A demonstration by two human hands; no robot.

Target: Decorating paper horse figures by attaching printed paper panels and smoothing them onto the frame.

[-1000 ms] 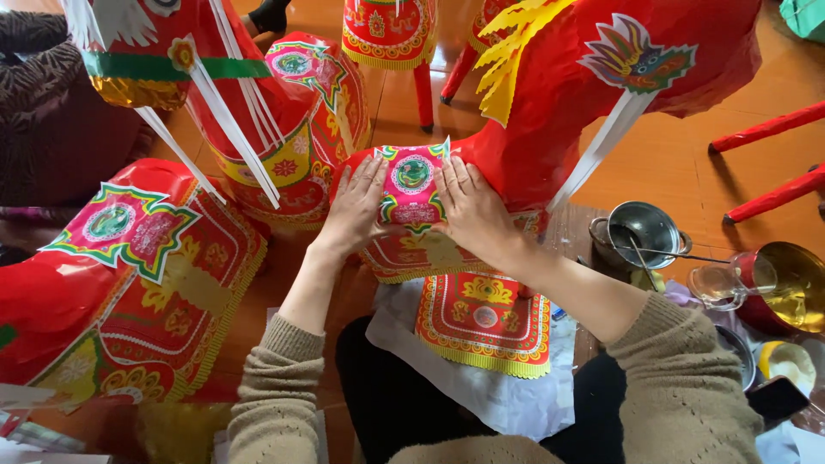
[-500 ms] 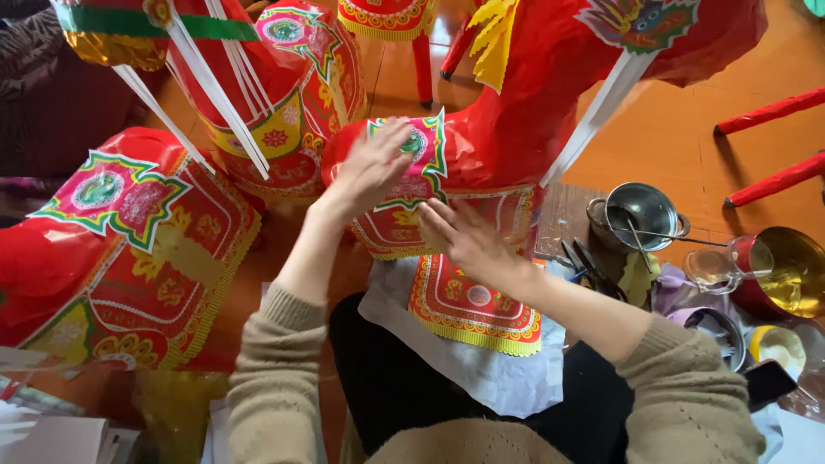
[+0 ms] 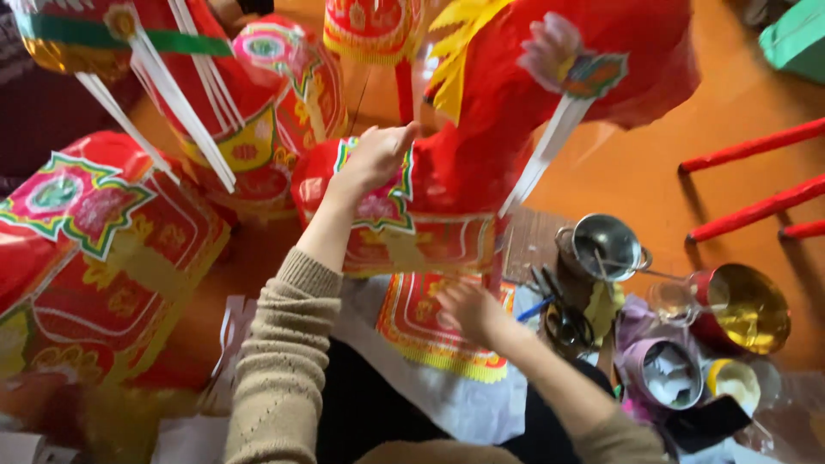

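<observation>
Just below the big red paper horse [image 3: 481, 172], the right hand [image 3: 468, 311] lies open and flat on a red and yellow paper sheet [image 3: 421, 331], and higher up the left hand [image 3: 374, 159] pinches the green-edged paper patch [image 3: 378, 202] on the horse's back.

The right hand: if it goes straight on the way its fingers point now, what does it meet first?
The right hand points down-left over the red patterned paper sheet on the lap. It would probably meet that sheet first, though its height above it is unclear.
</observation>
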